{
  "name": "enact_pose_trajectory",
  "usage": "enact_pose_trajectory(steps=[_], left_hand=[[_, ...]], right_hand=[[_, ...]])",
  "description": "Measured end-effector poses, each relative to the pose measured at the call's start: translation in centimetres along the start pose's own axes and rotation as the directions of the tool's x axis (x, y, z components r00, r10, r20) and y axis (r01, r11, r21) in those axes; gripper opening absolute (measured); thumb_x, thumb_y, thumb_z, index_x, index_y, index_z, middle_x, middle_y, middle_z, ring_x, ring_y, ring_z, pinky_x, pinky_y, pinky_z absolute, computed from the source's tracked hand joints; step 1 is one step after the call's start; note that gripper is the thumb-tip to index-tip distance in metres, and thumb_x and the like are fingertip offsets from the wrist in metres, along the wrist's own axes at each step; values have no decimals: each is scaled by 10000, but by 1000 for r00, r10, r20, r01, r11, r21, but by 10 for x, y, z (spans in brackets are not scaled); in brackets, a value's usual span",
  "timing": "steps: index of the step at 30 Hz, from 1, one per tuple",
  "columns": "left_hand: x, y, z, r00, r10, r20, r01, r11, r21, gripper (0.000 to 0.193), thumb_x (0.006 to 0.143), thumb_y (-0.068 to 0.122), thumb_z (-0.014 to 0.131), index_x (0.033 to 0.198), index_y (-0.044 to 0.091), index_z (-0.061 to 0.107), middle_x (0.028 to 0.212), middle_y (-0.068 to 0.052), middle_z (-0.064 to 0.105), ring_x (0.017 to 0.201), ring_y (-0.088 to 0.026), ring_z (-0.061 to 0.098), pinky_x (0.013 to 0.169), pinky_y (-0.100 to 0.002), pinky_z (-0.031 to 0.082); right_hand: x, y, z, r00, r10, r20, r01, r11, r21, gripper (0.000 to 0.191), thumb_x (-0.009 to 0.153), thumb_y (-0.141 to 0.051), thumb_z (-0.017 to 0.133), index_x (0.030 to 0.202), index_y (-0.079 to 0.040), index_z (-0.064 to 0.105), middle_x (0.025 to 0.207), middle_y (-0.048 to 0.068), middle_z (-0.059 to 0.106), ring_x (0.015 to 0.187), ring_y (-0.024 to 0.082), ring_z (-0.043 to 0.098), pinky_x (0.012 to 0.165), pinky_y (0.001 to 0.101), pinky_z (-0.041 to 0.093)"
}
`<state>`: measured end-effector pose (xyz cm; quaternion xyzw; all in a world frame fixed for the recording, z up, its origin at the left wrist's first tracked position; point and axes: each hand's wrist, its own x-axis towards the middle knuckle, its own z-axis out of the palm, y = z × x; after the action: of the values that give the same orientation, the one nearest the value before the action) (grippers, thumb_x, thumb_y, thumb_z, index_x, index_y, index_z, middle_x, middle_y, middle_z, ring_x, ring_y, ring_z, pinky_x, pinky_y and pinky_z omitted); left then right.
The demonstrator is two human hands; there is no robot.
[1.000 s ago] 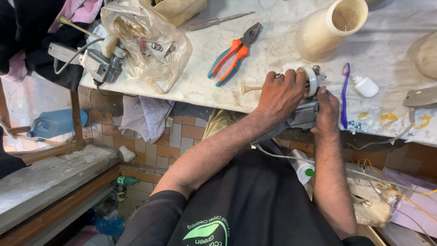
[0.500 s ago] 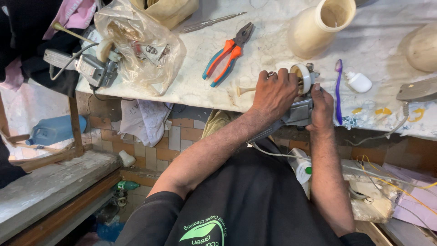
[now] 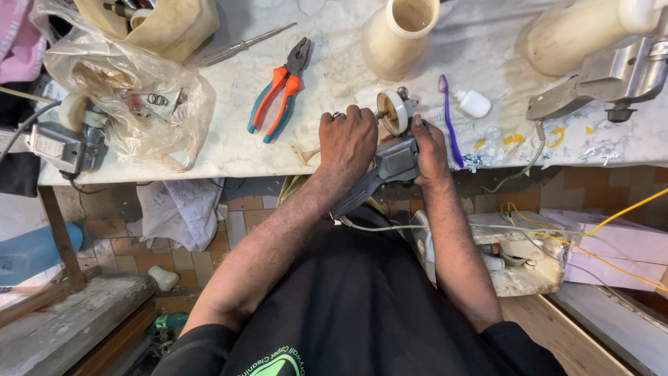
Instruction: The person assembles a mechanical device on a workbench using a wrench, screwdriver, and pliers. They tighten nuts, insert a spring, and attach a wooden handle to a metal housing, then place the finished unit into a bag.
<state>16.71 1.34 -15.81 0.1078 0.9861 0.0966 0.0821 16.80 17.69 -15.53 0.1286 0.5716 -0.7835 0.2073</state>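
Observation:
A grey hand-held power tool [image 3: 394, 159] with a round cream-coloured head [image 3: 394, 111] lies at the front edge of the white worktop [image 3: 334, 69]. My left hand [image 3: 346, 138] is closed over the tool's left side, just beside the round head. On the tool's right side my right hand [image 3: 428, 147] grips the body, its fingers pointing at the head. The tool's handle slants down off the worktop edge toward my chest, with a white cable trailing from it.
Orange-and-blue pliers [image 3: 280, 90] and a screwdriver [image 3: 243, 46] lie left of my hands. Also here: a purple toothbrush [image 3: 447, 118], a small white bottle [image 3: 473, 104], a cream cylinder [image 3: 400, 35], a clear plastic bag [image 3: 132, 104], a metal machine [image 3: 612, 76] and yellow wires [image 3: 591, 230].
Both hands stay on the tool; the view has shifted so the worktop and hands sit lower and more central. My right hand has slid slightly along the tool's body.

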Motion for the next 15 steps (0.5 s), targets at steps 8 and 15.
enact_pose_trajectory(steps=[8, 15], left_hand=[[11, -34, -20, 963, -261, -64, 230, 924, -304, 277, 917, 290, 756, 964, 39, 647, 938, -137, 684, 747, -336, 683, 634, -494, 513], [37, -48, -27, 933, -347, -101, 244, 812, -531, 240, 841, 157, 759, 1038, 75, 650, 1033, -112, 680, 908, -348, 681, 762, -490, 527]], right_hand=[[4, -27, -9, 995, 83, -52, -86, 995, -57, 531, 992, -518, 605, 1176, -24, 673, 917, 116, 762, 818, 192, 757, 734, 336, 623], [22, -62, -14, 991, 71, -110, -122, 804, -582, 502, 984, -520, 620, 1071, -40, 741, 834, 12, 672, 726, 121, 554, 635, 330, 457]])
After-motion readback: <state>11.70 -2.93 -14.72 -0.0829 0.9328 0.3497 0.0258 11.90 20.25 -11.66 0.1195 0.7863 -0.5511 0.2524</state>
